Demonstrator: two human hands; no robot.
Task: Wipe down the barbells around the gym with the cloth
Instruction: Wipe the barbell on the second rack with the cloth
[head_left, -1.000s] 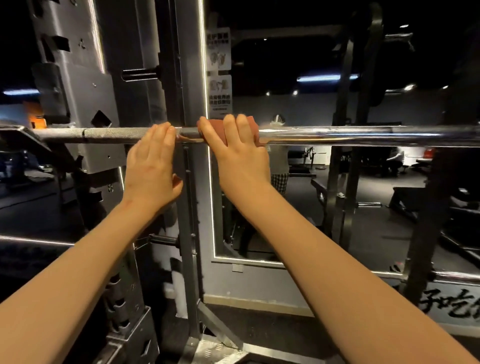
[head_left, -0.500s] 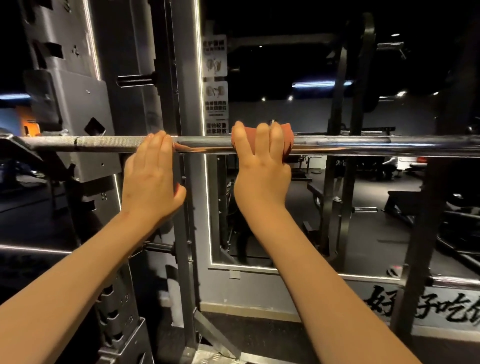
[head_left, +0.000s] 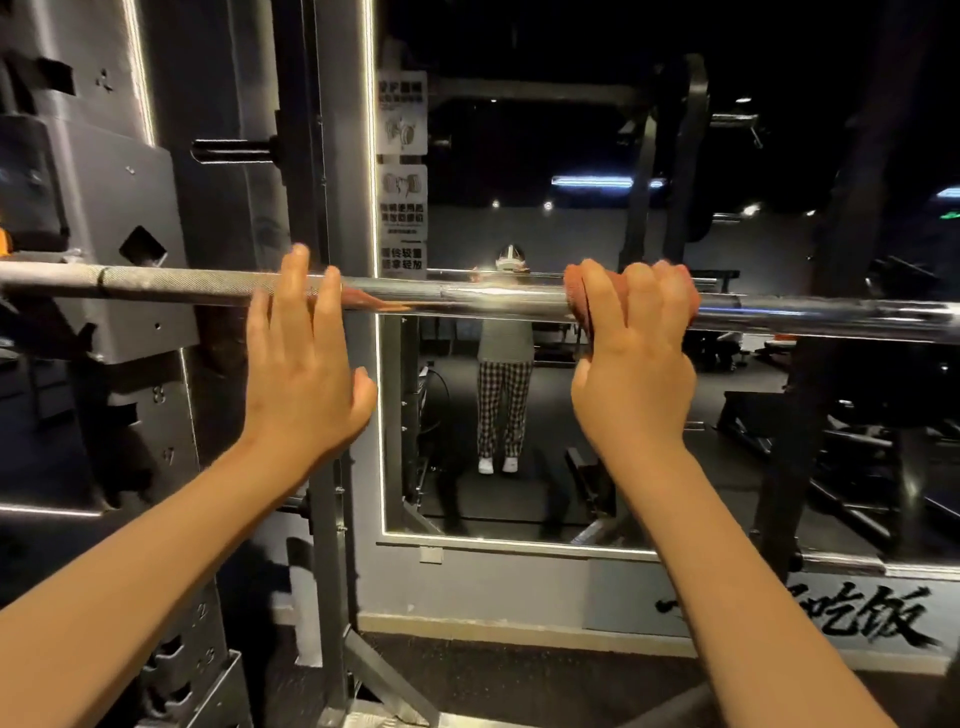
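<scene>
A shiny steel barbell (head_left: 483, 300) runs level across the view at chest height, knurled at its left part. My right hand (head_left: 631, 358) grips the bar from above, fingers curled over a reddish-brown cloth (head_left: 575, 291) wrapped round the bar. Only the cloth's edge shows to the left of the fingers. My left hand (head_left: 301, 364) rests on the bar further left, its fingers straight and laid over the top, the thumb free below.
The grey rack upright (head_left: 343, 156) with a peg (head_left: 234, 150) stands behind the bar at left. A wall mirror (head_left: 571, 441) behind shows a person in checked trousers, benches and racks. A dark rack post (head_left: 810, 441) stands at right.
My right hand has slid the cloth rightward along the bar, away from my left hand. The left hand stays at its place on the bar.
</scene>
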